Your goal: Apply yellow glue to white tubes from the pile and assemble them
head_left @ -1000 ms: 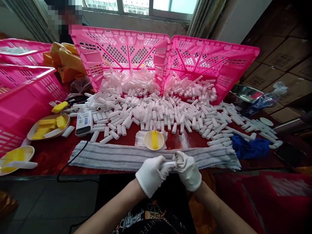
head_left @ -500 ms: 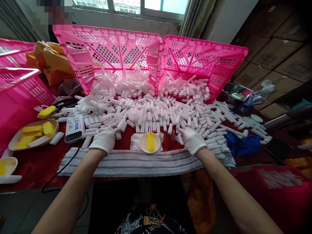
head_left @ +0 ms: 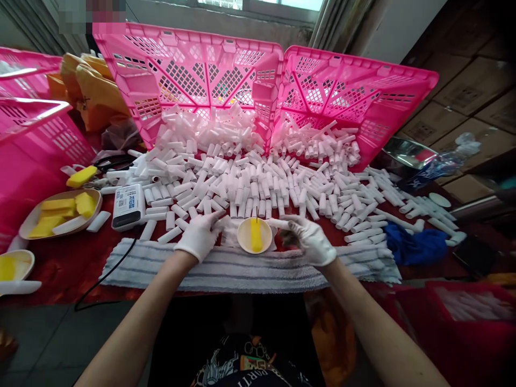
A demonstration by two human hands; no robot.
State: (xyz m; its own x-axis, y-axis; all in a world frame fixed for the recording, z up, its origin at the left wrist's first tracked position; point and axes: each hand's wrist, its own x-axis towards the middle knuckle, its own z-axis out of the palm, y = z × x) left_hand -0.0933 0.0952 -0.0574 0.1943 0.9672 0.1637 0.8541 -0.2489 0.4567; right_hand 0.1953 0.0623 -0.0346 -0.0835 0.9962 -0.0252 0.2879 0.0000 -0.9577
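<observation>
In the head view my right hand [head_left: 310, 240], in a white glove with dark-stained fingertips, pinches a short white tube [head_left: 278, 222] that points toward the dish. My left hand [head_left: 200, 235], gloved the same way, hovers left of the dish with its fingers drawn together; whether something small is between them I cannot make out. Between the hands stands a small round pale dish [head_left: 241, 236] with a yellow sponge strip [head_left: 256, 235] and a thin dark pin upright at its back. White tubes [head_left: 253, 191] lie heaped just beyond both hands.
Two tilted pink crates [head_left: 209, 70] spill tubes onto the red table. A striped towel [head_left: 242, 274] lies along the front edge. To the left are a white boxed device [head_left: 128, 207] with a cable and a plate [head_left: 28, 226] of yellow sponges; to the right, a blue cloth [head_left: 415, 242].
Both hands have moved inward from the tube heap toward the dish. A white tube now shows in my right hand's fingers. The whole view has shifted slightly.
</observation>
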